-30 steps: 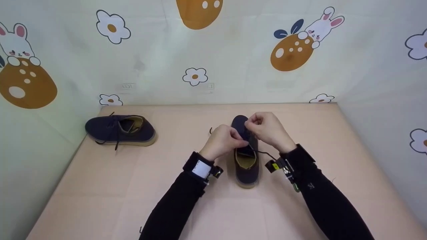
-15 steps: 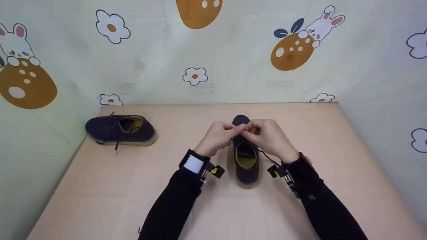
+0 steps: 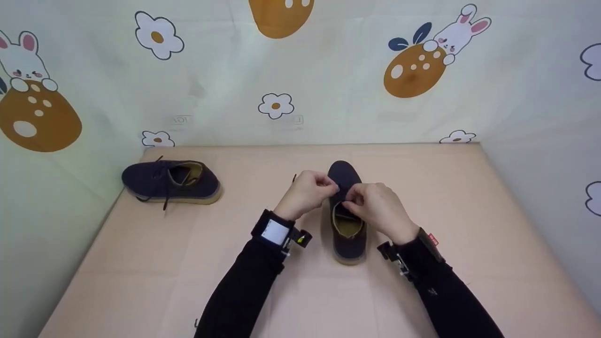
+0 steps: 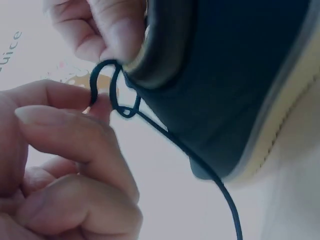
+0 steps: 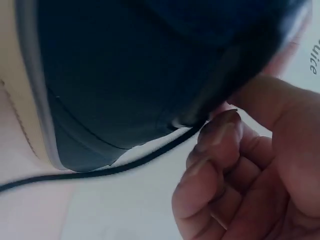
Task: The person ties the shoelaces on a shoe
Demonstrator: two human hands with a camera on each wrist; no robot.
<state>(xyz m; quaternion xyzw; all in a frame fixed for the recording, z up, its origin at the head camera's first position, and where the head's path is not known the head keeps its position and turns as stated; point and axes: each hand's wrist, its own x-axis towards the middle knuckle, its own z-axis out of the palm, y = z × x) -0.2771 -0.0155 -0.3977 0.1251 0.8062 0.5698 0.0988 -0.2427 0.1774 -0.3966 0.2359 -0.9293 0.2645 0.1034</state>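
Observation:
A dark navy lace-up shoe (image 3: 345, 176) stands in the middle of the table, toe pointing away. My left hand (image 3: 304, 193) is at the left of its lacing, pinching the dark shoelace (image 4: 229, 198) between thumb and fingertips. Near the front of the shoe's opening, my right hand (image 3: 381, 206) pinches the lace too. In the left wrist view the lace forms small loops between the two hands, and a strand trails along the shoe's side. The right wrist view shows a strand running from my right fingertips (image 5: 220, 131). The knot area is largely hidden by the fingers.
A matching navy shoe (image 3: 145, 180) lies at the table's back left, toe to the left, its laces hanging loose. Patterned cloth walls (image 3: 211, 84) enclose the back and sides of the pinkish table (image 3: 141, 272).
My hands met over the lacing half a second ago and are now apart. The right hand has come back toward the shoe's opening; the left has moved slightly left. Both shoes stay in place.

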